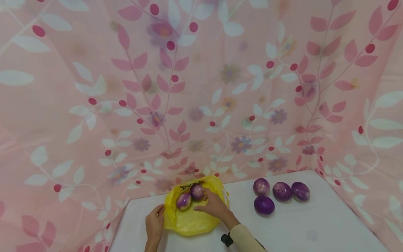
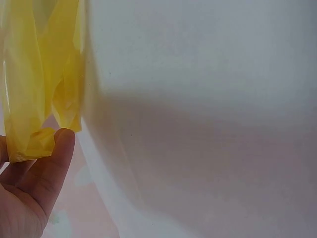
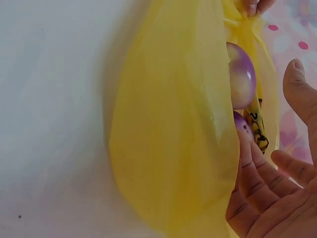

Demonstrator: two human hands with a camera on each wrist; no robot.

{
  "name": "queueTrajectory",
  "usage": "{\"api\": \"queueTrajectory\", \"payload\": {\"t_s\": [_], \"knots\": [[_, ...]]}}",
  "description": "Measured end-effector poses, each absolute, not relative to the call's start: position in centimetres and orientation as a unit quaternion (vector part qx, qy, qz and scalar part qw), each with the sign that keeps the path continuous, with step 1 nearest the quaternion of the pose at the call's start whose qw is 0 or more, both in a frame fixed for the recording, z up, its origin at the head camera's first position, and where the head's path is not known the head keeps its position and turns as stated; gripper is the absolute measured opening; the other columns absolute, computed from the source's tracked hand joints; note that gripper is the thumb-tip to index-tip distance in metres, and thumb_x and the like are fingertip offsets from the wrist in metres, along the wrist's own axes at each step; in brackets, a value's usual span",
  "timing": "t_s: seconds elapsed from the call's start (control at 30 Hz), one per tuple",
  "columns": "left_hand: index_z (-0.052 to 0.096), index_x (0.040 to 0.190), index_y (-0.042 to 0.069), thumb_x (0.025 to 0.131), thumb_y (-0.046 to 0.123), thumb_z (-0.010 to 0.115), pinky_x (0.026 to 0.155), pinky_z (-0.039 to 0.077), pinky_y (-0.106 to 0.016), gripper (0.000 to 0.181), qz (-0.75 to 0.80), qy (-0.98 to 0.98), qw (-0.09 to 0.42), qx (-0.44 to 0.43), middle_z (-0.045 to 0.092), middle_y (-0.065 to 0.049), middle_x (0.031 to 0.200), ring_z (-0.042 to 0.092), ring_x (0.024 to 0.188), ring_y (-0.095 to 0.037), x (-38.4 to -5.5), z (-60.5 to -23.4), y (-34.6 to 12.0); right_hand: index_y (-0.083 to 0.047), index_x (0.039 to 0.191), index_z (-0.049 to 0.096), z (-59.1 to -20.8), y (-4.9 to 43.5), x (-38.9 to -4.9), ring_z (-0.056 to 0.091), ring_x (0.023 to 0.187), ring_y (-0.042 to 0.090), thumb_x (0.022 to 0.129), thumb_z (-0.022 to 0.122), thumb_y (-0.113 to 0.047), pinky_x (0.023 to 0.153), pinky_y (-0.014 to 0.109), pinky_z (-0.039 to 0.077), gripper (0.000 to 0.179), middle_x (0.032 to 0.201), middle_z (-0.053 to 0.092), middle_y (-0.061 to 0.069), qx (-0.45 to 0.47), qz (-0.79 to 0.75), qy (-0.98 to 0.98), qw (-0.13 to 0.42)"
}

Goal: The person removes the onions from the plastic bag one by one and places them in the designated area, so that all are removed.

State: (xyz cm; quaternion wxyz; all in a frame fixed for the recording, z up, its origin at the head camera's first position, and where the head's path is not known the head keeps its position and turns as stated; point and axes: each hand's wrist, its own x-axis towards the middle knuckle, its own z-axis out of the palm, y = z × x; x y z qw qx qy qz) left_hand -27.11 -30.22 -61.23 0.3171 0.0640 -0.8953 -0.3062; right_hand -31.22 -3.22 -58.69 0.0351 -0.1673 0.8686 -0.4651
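A yellow plastic bag (image 1: 196, 224) lies on the white table with its mouth spread. Two glossy purple-and-white round vegetables that look like small eggplants are in the mouth, one eggplant (image 1: 184, 201) on the left and another eggplant (image 1: 197, 192) behind it to the right. My left hand (image 1: 154, 222) pinches the bag's left edge; the left wrist view shows the yellow film (image 2: 39, 144) between thumb and fingers. My right hand (image 1: 215, 206) reaches into the mouth, fingertips at the right eggplant. In the right wrist view its thumb (image 3: 297, 89) stands well apart from the fingers.
On the table's right side sit several more eggplants: a pale one (image 1: 261, 187), a dark one (image 1: 264, 205) in front, and a pair further right, one of them a mottled eggplant (image 1: 300, 191). A pink leaf-patterned curtain (image 1: 201, 105) hangs behind the white table (image 1: 315, 224).
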Motion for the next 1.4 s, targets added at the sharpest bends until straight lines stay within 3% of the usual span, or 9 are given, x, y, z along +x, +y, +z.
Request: {"api": "queueTrajectory", "payload": {"t_s": [0.33, 0.43, 0.57, 0.7, 0.83, 0.97, 1.17, 1.4], "knots": [[0.076, 0.097, -0.001, 0.089, -0.002, 0.069, 0.069, 0.056, -0.048, 0.010, -0.315, -0.895, 0.307, 0.073, 0.074, -0.015, 0.090, 0.071, 0.082, -0.031, -27.4, -61.2, -30.1, -0.007, 0.148, 0.039, -58.6, -5.5, -31.6, 0.057, 0.098, 0.022, 0.077, 0.082, -0.049, 0.086, 0.038, 0.051, 0.092, 0.125, 0.060, 0.011, -0.173, -0.484, 0.858, 0.005], [0.077, 0.096, -0.001, 0.089, -0.001, 0.070, 0.068, 0.056, -0.048, 0.010, -0.314, -0.894, 0.310, 0.074, 0.074, -0.015, 0.089, 0.071, 0.080, -0.031, -27.3, -61.1, -30.1, -0.005, 0.142, 0.042, -58.7, -6.0, -31.7, 0.057, 0.094, 0.020, 0.078, 0.082, -0.046, 0.084, 0.036, 0.051, 0.086, 0.121, 0.061, 0.010, -0.169, -0.489, 0.855, 0.004], [0.077, 0.094, -0.001, 0.087, -0.003, 0.071, 0.065, 0.056, -0.047, 0.009, -0.310, -0.893, 0.320, 0.068, 0.074, -0.014, 0.087, 0.071, 0.077, -0.030, -27.3, -61.1, -30.0, -0.005, 0.132, 0.048, -59.0, -6.3, -31.8, 0.052, 0.079, 0.013, 0.078, 0.083, -0.044, 0.071, 0.029, 0.049, 0.075, 0.099, 0.062, 0.008, -0.162, -0.488, 0.858, -0.009], [0.077, 0.092, 0.000, 0.085, -0.004, 0.073, 0.064, 0.056, -0.046, 0.009, -0.306, -0.890, 0.332, 0.062, 0.074, -0.013, 0.085, 0.071, 0.074, -0.029, -27.3, -61.1, -30.1, -0.007, 0.127, 0.048, -59.3, -6.7, -32.0, 0.053, 0.077, 0.014, 0.079, 0.082, -0.045, 0.069, 0.029, 0.048, 0.070, 0.096, 0.062, 0.010, -0.156, -0.496, 0.854, -0.009], [0.077, 0.093, 0.000, 0.086, -0.003, 0.072, 0.063, 0.056, -0.046, 0.009, -0.308, -0.891, 0.327, 0.057, 0.074, -0.014, 0.085, 0.071, 0.074, -0.030, -27.2, -61.2, -30.3, -0.008, 0.138, 0.041, -59.3, -7.3, -32.0, 0.060, 0.102, 0.023, 0.079, 0.081, -0.047, 0.089, 0.039, 0.051, 0.081, 0.121, 0.060, 0.011, -0.144, -0.512, 0.847, 0.020], [0.077, 0.094, 0.000, 0.088, -0.001, 0.071, 0.067, 0.056, -0.048, 0.009, -0.310, -0.894, 0.316, 0.072, 0.074, -0.014, 0.087, 0.071, 0.079, -0.031, -27.2, -61.2, -30.3, -0.008, 0.148, 0.032, -59.0, -8.0, -31.9, 0.049, 0.129, 0.028, 0.077, 0.079, -0.055, 0.105, 0.047, 0.040, 0.097, 0.144, 0.047, 0.011, -0.142, -0.495, 0.856, 0.051], [0.076, 0.094, -0.001, 0.089, -0.001, 0.070, 0.067, 0.056, -0.048, 0.009, -0.312, -0.895, 0.309, 0.079, 0.074, -0.016, 0.089, 0.071, 0.080, -0.032, -27.2, -61.2, -30.2, -0.008, 0.143, 0.038, -58.3, -8.6, -31.7, 0.052, 0.124, 0.028, 0.075, 0.077, -0.061, 0.103, 0.048, 0.043, 0.095, 0.139, 0.049, 0.011, -0.166, -0.457, 0.872, 0.056], [0.077, 0.092, 0.002, 0.086, -0.003, 0.072, 0.061, 0.055, -0.044, 0.009, -0.294, -0.893, 0.333, 0.070, 0.074, -0.013, 0.086, 0.070, 0.073, -0.027, -27.2, -61.4, -30.6, -0.007, 0.149, 0.034, -57.9, -8.8, -32.0, 0.046, 0.131, 0.032, 0.077, 0.079, -0.056, 0.105, 0.052, 0.040, 0.098, 0.147, 0.044, 0.011, -0.178, -0.456, 0.867, 0.097]]}}
